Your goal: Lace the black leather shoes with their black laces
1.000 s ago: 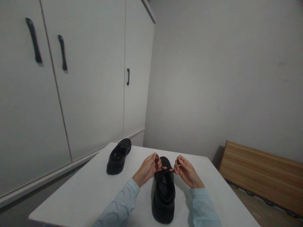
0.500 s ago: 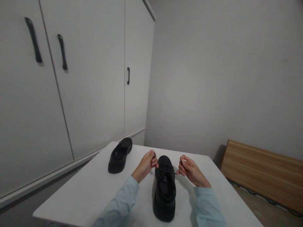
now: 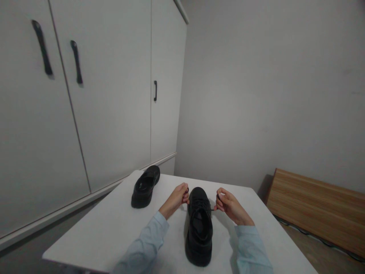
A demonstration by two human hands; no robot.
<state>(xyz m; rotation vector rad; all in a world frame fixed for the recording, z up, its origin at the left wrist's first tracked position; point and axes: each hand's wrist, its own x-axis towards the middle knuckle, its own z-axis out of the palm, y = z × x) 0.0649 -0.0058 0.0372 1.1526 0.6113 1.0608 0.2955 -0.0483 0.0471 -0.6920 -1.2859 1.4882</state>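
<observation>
Left hand and right hand curl nearly closed on dark shoelace ends, spread either side of a black lace-up shoe whose toe sits between them; its mate rests left of both on the white table, well apart from the fingers.

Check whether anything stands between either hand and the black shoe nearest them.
Nothing visible stands in the way. The left hand and right hand are on either side of the near shoe; on the right, only its lace spans the gap. The other shoe sits apart, further left.
</observation>
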